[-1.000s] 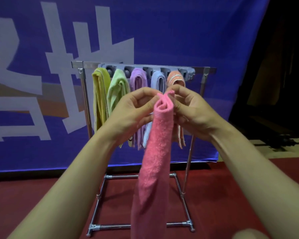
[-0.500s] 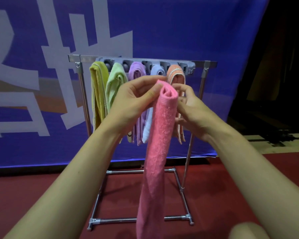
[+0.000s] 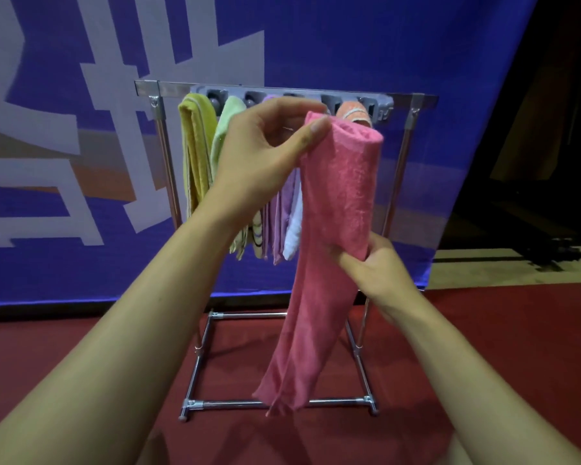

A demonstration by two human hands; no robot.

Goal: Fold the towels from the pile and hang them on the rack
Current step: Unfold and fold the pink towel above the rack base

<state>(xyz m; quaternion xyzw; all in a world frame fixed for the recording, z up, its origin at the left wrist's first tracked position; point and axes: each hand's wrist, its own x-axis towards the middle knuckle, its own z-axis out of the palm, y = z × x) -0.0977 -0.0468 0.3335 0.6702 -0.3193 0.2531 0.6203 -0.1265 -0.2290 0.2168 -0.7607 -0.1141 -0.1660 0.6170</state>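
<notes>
- Two grips on one pink towel (image 3: 336, 209): left hand (image 3: 262, 152) pinching top fold, right hand (image 3: 373, 263) pinching mid-length.
- Towel folded narrow, hanging free, in front of rack (image 3: 282, 92).
- Five towels hung already.
- Step, likely: final fold done, hanging pending.
- Next: lift fold to free slot, probably far right.

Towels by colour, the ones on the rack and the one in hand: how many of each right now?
Yellow towel: 1
Green towel: 1
Purple towel: 1
Pale blue-white towel: 1
Orange towel: 1
Pink towel, held by left hand and right hand: 1
Total: 6
</notes>
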